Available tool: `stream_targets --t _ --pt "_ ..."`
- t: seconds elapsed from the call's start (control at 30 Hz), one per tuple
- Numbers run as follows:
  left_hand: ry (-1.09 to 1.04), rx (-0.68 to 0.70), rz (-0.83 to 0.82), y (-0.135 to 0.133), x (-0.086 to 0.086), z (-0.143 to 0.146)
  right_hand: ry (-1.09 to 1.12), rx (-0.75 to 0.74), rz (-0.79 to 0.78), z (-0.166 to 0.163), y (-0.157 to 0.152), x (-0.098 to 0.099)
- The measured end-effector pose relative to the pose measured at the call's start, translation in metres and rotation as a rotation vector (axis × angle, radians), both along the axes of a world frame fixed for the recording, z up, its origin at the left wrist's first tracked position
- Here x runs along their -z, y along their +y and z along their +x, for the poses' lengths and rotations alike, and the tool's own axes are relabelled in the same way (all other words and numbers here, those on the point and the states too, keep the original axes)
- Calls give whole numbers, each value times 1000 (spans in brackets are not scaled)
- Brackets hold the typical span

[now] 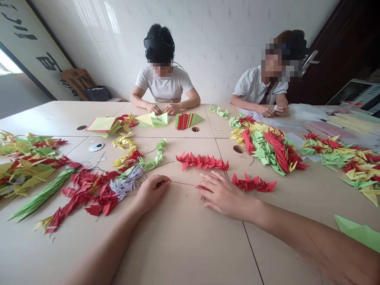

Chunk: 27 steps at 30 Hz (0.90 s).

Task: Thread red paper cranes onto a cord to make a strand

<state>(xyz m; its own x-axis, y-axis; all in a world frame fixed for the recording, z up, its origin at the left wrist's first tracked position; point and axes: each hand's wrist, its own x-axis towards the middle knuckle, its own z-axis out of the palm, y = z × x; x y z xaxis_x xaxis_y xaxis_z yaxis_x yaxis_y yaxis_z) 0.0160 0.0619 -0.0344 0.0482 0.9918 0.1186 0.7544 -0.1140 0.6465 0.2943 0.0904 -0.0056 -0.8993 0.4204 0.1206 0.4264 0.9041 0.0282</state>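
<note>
1. The left hand (152, 193) is just left of the middle of the frame, thumb and forefinger brought together – they appear to pinch the left end of a thin dark cord (185, 183).
2. The right hand (221, 194), right of centre, lies palm down with its fingers loosely spread over red folded paper; whether they grip it I cannot tell, as the palm is hidden.
3. The lower red strand (254, 183) shows on both sides of the right hand, mostly right of the wrist, its middle covered.
4. The key relation, as I judge it: cord and strand lie nearly in one line, long axis left to right across the frame. The right hand is on the strand; the left is well apart, at the cord's far end.
5. Just above the right hand, the upper red strand (203, 161) lies roughly parallel – near the fingertips.
</note>
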Motion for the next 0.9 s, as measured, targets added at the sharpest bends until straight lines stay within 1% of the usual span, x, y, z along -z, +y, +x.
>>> stream_targets --t 0.1,0.17,0.27,0.37,0.47,0.57,0.67,0.73,0.77,0.8,0.83,0.9 --pt "10 -10 -9 0 0 0 96 -1 31 39 -4 -3" --pt "17 -12 -19 0 -1 0 167 62 49 67 -1 -3" --pt "15 -35 -32 0 -3 2 275 272 34 108 10 1" --pt "-25 -73 -26 1 -3 2 391 467 4 140 22 6" --pt "-124 -151 14 1 -5 0 391 649 -92 156 27 6" --pt "-188 -249 27 1 -6 0 271 796 -235 161 28 1" --pt "-140 -341 80 -1 -8 4 202 822 -329 162 26 -2" --pt "5 -382 200 -2 -9 12 196 787 -354 162 26 -2" --pt "102 -369 275 -4 -10 18 193 761 -359 162 26 -2" --pt "205 -318 349 -5 -11 26 192 734 -361 163 26 -1" --pt "292 -220 400 -7 -12 35 188 710 -360 163 26 -1" --pt "406 44 427 -8 -14 56 179 683 -357 164 26 0"
